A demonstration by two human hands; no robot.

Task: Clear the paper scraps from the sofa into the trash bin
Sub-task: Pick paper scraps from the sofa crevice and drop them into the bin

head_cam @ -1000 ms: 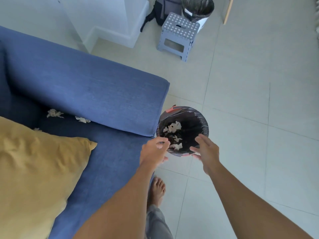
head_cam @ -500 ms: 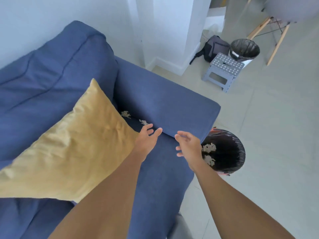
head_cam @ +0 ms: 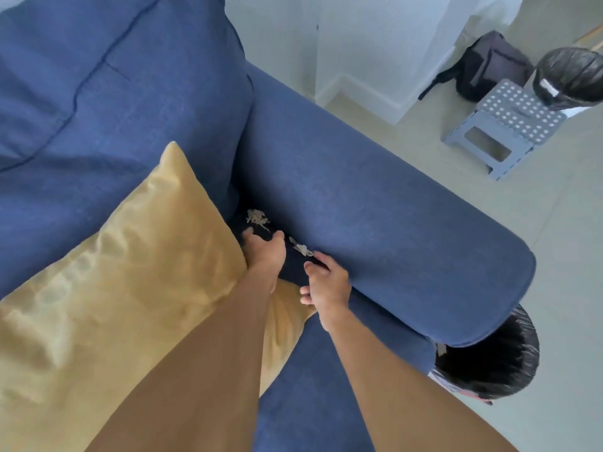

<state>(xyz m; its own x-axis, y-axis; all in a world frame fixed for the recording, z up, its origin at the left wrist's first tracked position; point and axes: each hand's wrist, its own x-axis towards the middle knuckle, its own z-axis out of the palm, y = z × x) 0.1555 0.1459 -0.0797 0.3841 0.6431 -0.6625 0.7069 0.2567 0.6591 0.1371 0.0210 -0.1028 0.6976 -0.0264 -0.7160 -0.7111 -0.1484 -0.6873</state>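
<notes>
Two pale paper scraps lie on the blue sofa [head_cam: 359, 197] seat, in the gap between the armrest and a yellow cushion [head_cam: 124, 282]. The farther scrap [head_cam: 257, 217] sits near the back corner. The nearer scrap [head_cam: 299, 246] lies against the armrest. My left hand [head_cam: 266, 252] reaches in beside the cushion, fingers apart, just short of the farther scrap. My right hand [head_cam: 326, 282] is open with its fingertips at the nearer scrap. The trash bin [head_cam: 489, 363], lined with a black bag, stands on the floor past the armrest, partly hidden by it.
A grey dotted step stool [head_cam: 504, 132], a second black-lined bin [head_cam: 571, 78] and a dark backpack [head_cam: 489, 66] stand on the tiled floor at the upper right, by a white wall corner [head_cam: 355, 70].
Both hands have moved from over the trash bin back to the sofa seat and down into the gap by the armrest. My view swung left toward the sofa.
</notes>
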